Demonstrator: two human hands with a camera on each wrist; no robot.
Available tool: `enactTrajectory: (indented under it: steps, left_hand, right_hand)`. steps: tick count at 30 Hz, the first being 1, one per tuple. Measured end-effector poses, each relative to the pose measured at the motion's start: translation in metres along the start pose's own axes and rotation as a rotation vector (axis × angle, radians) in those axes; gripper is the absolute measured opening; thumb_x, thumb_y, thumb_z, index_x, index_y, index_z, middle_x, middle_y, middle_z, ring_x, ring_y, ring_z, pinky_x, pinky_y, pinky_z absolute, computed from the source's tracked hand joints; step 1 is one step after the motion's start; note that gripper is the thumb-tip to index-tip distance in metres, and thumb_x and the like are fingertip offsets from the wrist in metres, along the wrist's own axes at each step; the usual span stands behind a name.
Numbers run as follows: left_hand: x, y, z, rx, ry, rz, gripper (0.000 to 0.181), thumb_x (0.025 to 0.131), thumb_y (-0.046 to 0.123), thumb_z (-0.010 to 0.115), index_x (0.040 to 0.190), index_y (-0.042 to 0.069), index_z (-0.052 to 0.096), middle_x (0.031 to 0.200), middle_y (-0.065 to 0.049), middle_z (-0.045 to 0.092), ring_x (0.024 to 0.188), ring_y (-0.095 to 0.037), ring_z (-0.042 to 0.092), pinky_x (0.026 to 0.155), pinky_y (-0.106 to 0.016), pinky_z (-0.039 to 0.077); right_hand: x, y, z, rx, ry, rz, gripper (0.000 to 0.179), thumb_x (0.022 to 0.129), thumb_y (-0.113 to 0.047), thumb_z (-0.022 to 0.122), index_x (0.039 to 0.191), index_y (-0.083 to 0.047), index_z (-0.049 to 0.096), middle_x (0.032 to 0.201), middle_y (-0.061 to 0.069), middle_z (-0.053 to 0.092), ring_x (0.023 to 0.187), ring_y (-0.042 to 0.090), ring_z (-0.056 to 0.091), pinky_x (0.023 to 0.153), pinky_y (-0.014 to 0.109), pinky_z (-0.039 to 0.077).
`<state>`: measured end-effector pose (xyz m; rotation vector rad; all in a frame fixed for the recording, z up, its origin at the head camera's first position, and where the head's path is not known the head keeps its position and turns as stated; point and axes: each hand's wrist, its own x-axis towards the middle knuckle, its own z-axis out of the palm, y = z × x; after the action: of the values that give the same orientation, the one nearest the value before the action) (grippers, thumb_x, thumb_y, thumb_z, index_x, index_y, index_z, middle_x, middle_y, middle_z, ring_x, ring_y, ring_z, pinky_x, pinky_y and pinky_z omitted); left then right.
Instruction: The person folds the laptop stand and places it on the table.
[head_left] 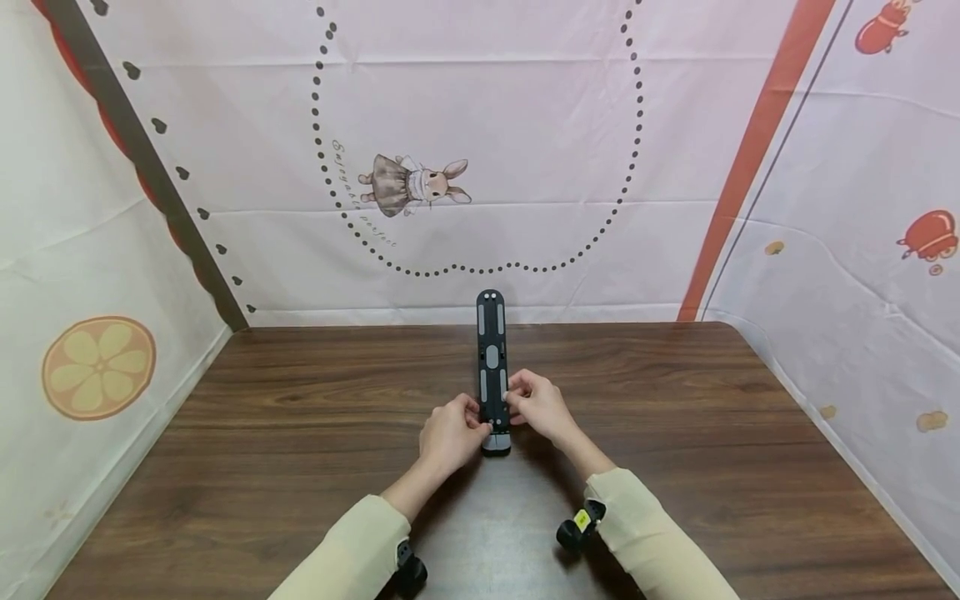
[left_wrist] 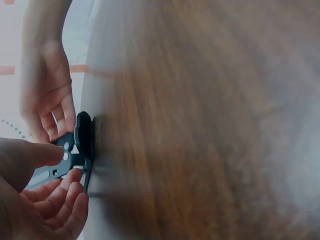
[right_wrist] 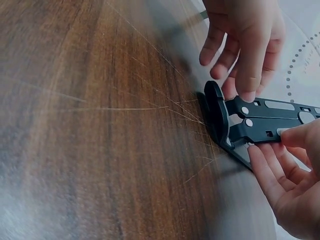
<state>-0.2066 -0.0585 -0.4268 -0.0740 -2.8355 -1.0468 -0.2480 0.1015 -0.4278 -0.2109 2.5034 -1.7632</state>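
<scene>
In the head view, a black stand [head_left: 492,333] is held at the middle of the brown table [head_left: 315,400], between the left hand [head_left: 450,433] and the right hand [head_left: 542,407]. In the left wrist view, its near end is pinched by the left hand. In the right wrist view, its side is pinched by the right.

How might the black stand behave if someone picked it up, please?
The black stand would probably stay stiff lengthwise, given its straight, flat bars. Its rivets look like pivots, so parts may swing. Its grey pads, if rubbery, should resist slipping.
</scene>
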Motion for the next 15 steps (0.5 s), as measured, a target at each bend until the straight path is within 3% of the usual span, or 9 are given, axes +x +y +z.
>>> enactTrajectory:
  steps: [7,15]
  left_hand:
    - [-0.0068,0.0020,0.0013,0.030,-0.070,-0.039,0.033,0.072,0.032,0.075,0.093,0.011,0.061,0.076,0.004,0.066,0.067,-0.013,0.060,0.053,-0.029,0.042]
    - [-0.0083,0.0104,0.0085,0.080,-0.083,-0.083,0.053,0.063,0.042,0.079,0.094,0.009,0.051,0.077,-0.001,0.056,0.068,-0.019,0.054,0.051,-0.032,0.038]
  right_hand:
    - [0.0000,0.0010,0.0001,-0.001,0.001,0.006,0.009,0.086,-0.006,0.060,0.095,-0.003,0.060,0.077,0.008,0.064,0.063,0.016,0.063,0.059,0.036,0.055]
    - [0.0009,0.0001,0.0005,-0.004,0.006,-0.005,0.008,0.086,-0.005,0.061,0.094,-0.003,0.060,0.076,0.008,0.064,0.063,0.016,0.063,0.058,0.036,0.055]
